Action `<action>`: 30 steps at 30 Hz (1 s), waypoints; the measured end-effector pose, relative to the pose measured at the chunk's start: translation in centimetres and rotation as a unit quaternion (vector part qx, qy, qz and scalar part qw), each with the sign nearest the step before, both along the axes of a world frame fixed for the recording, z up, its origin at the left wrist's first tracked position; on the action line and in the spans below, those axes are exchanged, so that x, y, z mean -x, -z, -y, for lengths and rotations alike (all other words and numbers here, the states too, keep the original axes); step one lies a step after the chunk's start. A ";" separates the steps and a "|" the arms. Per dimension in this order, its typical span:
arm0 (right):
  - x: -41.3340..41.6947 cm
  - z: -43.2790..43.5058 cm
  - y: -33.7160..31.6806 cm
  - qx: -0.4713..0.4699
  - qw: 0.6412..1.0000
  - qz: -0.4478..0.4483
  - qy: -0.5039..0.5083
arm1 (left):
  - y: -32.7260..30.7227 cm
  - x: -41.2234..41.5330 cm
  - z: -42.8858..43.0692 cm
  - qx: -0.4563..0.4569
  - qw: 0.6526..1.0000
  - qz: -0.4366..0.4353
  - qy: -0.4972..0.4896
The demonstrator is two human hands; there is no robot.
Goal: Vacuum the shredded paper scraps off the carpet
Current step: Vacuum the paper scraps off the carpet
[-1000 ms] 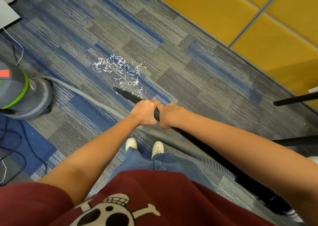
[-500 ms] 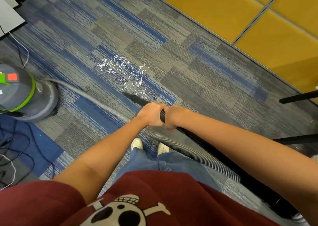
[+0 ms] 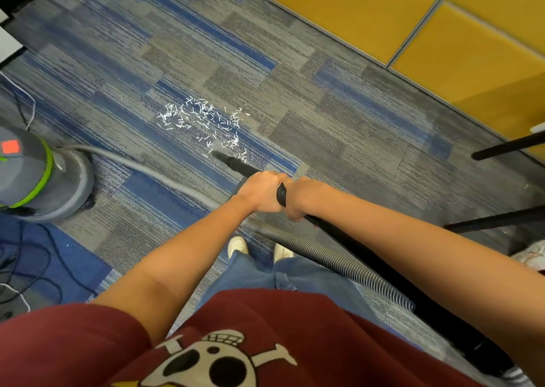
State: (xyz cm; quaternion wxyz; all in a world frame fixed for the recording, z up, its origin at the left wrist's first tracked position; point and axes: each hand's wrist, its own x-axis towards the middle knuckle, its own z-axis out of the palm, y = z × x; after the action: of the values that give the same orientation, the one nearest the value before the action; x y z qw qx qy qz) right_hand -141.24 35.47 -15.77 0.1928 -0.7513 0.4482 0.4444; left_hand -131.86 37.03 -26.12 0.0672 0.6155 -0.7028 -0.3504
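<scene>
Both hands were clenched around the black vacuum wand [image 3: 333,229], the left hand [image 3: 261,192] ahead of the right hand [image 3: 300,198], so most of the grip section was hidden. Only a ribbed sliver showed between them. The tapered nozzle [image 3: 233,162] reached forward, its tip down at the near edge of the shredded paper scraps [image 3: 203,121] strewn over the grey-and-blue carpet [image 3: 339,112]. Whether the tip touched the pile could not be told. The grey ribbed hose [image 3: 324,257] ran behind the forearms. The vacuum canister [image 3: 38,177] was cut off at the left edge, with tangled cables [image 3: 29,257] beneath it. Yellow wall panels [image 3: 354,12] ran along the far side.
</scene>
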 end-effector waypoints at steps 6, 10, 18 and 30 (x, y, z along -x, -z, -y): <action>-2.0 -0.9 0.6 0.006 1.000 0.000 -0.020 | 0.2 -2.1 -1.0 -0.002 1.000 0.018 0.005; -3.2 -1.3 1.0 0.008 1.000 0.000 -0.009 | 0.4 -3.3 -1.5 -0.003 1.000 0.011 0.008; -2.6 -1.8 0.9 0.014 0.999 0.024 0.045 | 0.0 -2.8 -1.4 -0.018 1.000 -0.009 0.011; 3.9 -3.0 -1.1 0.001 0.999 0.021 0.039 | -0.6 3.6 -2.6 0.004 0.999 -0.013 0.034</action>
State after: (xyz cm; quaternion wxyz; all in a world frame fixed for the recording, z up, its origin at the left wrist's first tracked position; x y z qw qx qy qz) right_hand -145.15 38.48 -14.62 0.2192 -0.7424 0.4735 0.4203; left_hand -135.43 39.58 -25.54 0.0665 0.5866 -0.7235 -0.3579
